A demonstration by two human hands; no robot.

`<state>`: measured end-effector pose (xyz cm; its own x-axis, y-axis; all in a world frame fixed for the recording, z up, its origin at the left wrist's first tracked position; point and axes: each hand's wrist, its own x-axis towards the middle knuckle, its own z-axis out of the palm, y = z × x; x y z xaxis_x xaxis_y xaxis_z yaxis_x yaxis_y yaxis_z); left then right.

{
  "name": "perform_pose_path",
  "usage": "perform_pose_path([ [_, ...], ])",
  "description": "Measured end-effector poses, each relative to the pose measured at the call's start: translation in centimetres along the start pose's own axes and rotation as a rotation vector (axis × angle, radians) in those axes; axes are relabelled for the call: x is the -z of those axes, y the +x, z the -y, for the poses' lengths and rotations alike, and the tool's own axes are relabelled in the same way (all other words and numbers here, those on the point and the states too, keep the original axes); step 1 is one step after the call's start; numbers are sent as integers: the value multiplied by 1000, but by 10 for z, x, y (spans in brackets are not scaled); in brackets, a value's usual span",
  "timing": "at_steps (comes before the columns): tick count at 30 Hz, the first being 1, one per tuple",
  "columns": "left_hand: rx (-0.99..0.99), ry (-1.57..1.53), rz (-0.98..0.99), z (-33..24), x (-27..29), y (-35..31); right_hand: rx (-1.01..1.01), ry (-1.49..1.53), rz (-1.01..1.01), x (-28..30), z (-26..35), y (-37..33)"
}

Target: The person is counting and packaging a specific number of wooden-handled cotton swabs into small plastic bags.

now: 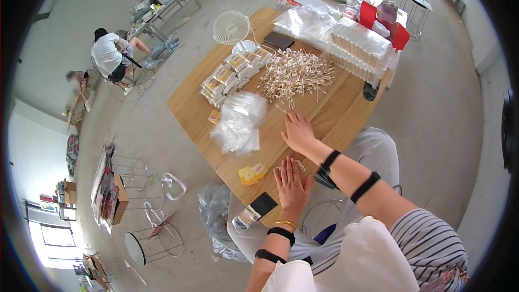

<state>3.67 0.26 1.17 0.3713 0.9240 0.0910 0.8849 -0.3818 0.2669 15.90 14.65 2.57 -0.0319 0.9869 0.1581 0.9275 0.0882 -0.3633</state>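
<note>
A loose heap of cotton swabs (297,75) lies on the wooden table (340,113). My right hand (298,132) is palm down just in front of it, fingers stretched toward a few stray swabs at its near edge. Nearer to me, my left hand (292,186) rests flat with fingers extended over a small row of swabs (298,166), which it partly covers. Beside the left hand are yellow paper labels (252,173). At the table corner sits a clear pack of swabs (246,218) against a black flat piece (264,204).
Clear plastic bags (238,121) and stacked swab packs (230,75) lie on the left. A white fan (231,28) stands behind them. Bundled packs (360,48) fill the far right. Wire stools (135,249) and a grey plastic bag (219,224) are on the floor; a person (112,54) sits beyond.
</note>
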Motion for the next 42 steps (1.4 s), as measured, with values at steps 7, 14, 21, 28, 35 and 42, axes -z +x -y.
perform_pose_path([
  [7, -29, -9, -19, 1, 1, -1, 310, 263, 28, 22, -38, -91],
  [14, 16, -28, 11, 7, 5, -9, 74, 437, -2, 27, -35, -77],
  [21, 63, -49, -23, 16, 7, -14, 205, 408, -91, 6, -9, -72],
  [28, 61, -78, -27, 15, 9, -14, 350, 617, 145, 10, -10, -61],
  [35, 46, -22, -20, 16, 5, -3, 61, 779, -177, 19, -8, -100],
  [42, 39, 24, -16, 12, -4, -3, 88, 972, -95, -6, 25, -96],
])
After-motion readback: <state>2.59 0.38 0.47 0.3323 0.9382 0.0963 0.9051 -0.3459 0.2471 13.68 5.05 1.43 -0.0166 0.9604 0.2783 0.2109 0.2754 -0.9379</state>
